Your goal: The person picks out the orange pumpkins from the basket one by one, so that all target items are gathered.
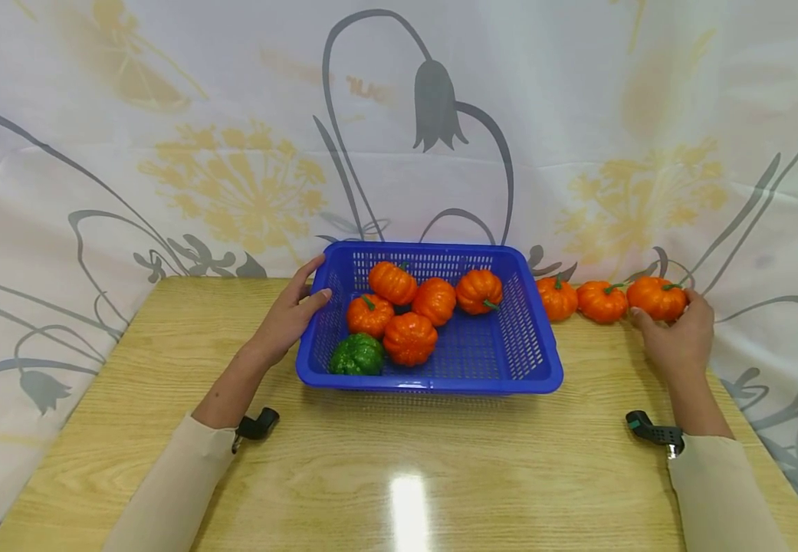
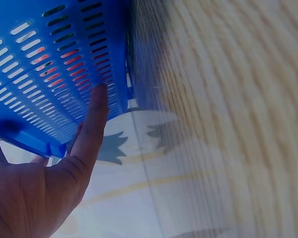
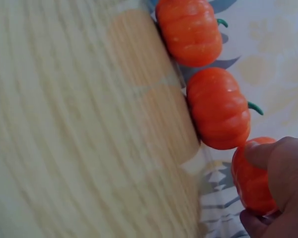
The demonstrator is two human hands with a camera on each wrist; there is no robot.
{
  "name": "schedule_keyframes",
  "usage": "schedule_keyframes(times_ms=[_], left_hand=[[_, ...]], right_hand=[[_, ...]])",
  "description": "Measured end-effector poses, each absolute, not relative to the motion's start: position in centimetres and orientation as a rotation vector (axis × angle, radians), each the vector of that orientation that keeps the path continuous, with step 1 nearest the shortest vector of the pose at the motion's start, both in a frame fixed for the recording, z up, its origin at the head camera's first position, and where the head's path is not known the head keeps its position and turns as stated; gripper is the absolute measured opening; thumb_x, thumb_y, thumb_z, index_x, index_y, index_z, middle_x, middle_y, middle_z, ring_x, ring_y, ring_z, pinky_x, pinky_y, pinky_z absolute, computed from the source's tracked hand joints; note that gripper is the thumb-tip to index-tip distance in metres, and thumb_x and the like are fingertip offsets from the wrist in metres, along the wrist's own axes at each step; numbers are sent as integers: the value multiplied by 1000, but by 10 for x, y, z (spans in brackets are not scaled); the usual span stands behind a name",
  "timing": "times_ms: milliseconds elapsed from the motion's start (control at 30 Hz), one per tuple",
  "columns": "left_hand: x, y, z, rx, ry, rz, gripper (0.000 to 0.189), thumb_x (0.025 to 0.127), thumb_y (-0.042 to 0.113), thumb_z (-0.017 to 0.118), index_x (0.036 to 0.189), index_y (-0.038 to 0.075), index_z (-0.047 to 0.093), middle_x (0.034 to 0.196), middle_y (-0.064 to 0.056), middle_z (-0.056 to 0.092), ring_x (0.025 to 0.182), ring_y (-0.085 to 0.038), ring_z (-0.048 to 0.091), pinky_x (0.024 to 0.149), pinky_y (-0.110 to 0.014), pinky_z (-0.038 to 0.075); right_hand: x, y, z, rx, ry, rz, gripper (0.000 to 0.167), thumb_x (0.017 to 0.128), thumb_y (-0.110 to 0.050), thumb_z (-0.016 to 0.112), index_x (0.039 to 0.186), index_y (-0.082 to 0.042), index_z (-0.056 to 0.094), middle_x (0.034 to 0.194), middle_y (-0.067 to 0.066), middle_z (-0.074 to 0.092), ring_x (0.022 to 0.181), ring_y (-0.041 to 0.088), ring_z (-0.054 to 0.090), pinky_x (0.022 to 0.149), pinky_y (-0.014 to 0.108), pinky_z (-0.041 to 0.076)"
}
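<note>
My left hand [image 1: 291, 319] holds the left side of a blue plastic basket [image 1: 429, 386], thumb over the rim and fingers along the outer wall. In the left wrist view, one finger [image 2: 92, 124] lies against the slotted wall [image 2: 49, 54]. Inside the basket are several small orange pumpkins [image 1: 410, 339] and one green pumpkin [image 1: 358, 355]. My right hand [image 1: 683, 336] grips the rightmost pumpkin [image 1: 655, 298] of a row of three to the right of the basket. From the right wrist, thumb and fingers show on opposite sides of that orange pumpkin [image 3: 253, 183].
The other two pumpkins of the row, a middle one [image 1: 602, 301] and one beside the basket [image 1: 556, 299], sit along the back edge of the wooden table [image 1: 509, 475]. A patterned cloth [image 1: 233, 115] hangs directly behind.
</note>
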State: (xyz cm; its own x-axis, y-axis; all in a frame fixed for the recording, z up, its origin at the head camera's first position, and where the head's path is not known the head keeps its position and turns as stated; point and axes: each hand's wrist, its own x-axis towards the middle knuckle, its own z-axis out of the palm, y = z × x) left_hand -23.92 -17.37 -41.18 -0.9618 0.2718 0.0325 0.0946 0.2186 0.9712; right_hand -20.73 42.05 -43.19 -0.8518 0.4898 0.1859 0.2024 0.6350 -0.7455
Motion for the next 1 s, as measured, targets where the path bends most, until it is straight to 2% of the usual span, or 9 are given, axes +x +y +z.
schedule_keyframes(times_ms=[200,367,767,1000], left_hand=[[-238,-174,-411,354,2326,1854,66,113,28,52,171,33,21,146,-29,51,122,-48,64,80,-32,62],[-238,-174,-411,358,2319,1854,66,113,29,52,171,33,20,147,-28,51,123,-47,63,82,-32,62],[-240,-173,-410,357,2321,1855,66,113,28,52,171,32,20,146,-28,51,123,-46,64,82,-33,63],[-239,-174,-411,351,2333,1840,66,114,28,52,171,33,20,148,-28,50,125,-46,63,84,-35,63]], right_hand=[[-210,424,-442,-484,-2464,1034,83,98,-24,72,160,9,28,158,36,34,145,52,34,126,56,25],[-211,427,-447,-470,-2484,989,84,96,-23,73,159,11,28,155,39,31,143,54,32,125,59,26],[-215,435,-451,-466,-2598,923,87,101,-28,66,161,16,22,157,46,30,147,62,30,126,64,21],[-215,436,-452,-439,-2612,931,89,101,-29,65,162,15,17,160,46,26,149,62,26,126,64,19]])
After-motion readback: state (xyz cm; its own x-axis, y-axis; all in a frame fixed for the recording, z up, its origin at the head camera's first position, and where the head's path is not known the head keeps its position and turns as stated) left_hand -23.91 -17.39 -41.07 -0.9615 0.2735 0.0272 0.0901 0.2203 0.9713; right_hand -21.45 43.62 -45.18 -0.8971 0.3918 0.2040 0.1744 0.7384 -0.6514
